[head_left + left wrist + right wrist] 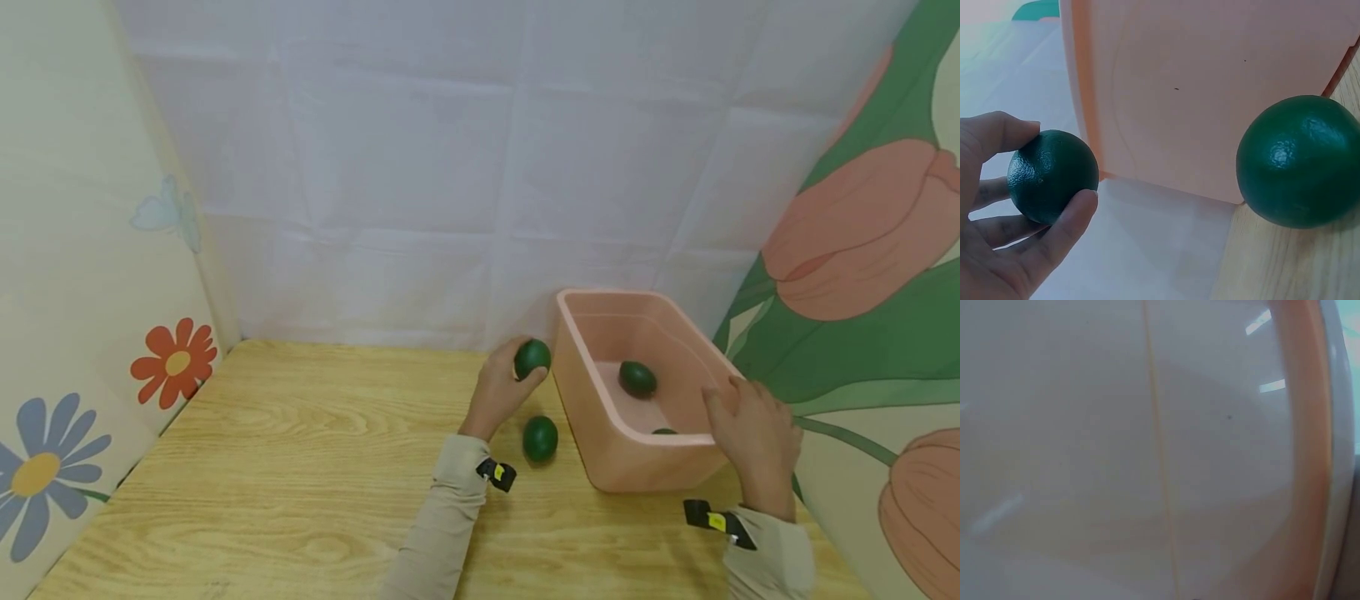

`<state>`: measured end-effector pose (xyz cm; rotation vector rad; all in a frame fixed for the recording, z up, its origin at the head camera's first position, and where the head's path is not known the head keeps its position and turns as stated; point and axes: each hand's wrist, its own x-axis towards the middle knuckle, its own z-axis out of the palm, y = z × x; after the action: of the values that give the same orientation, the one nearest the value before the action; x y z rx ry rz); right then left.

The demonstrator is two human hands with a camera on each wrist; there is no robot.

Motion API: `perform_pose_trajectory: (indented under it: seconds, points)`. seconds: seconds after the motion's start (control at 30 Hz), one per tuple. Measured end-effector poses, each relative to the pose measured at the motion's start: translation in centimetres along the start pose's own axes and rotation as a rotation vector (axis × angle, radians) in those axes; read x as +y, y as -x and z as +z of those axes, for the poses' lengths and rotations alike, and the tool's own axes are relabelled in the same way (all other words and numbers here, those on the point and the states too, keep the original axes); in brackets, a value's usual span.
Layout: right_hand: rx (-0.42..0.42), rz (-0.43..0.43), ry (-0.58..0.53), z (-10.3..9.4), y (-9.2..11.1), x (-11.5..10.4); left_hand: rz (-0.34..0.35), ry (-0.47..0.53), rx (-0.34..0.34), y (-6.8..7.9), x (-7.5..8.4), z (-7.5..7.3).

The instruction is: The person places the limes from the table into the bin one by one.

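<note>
A dark green avocado (1054, 177) is held between the thumb and fingers of my left hand (498, 387), raised just left of a pink plastic bin (600, 467). Below that hand, a second avocado (540, 440) lies on the table beside the bin; it looms large in the left wrist view. Inside the bin rests another avocado (637, 379), and a sliver of one more (664, 432) shows behind the near wall. My right hand (757, 437) grips the bin's near right rim. The right wrist view shows mostly a pale, glossy bin wall (1229, 456).
The wood-grain table (322, 467) stretches to the left. A creased white sheet (405, 167) hangs behind it. Flower-printed cloths stand at both sides, the tulip cloth (862, 233) close to the bin's right.
</note>
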<state>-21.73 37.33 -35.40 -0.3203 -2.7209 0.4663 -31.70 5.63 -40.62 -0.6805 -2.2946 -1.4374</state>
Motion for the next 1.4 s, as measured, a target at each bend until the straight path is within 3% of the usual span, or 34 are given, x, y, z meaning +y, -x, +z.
perform_pose_trajectory:
  seconds: [0.8, 1.1, 1.4]
  points:
    - [-0.022, 0.022, 0.01, -0.15, -0.02, -0.27, 0.019, -0.005, 0.012, -0.08, 0.6, -0.18]
    - [-0.004, 0.015, 0.004, 0.0, -0.07, -0.13, 0.078, 0.008, 0.034, -0.14, 0.8, -0.32]
    - [-0.013, 0.016, -0.004, -0.12, -0.05, -0.18, 0.093, 0.004, 0.033, -0.07, 0.96, -0.37]
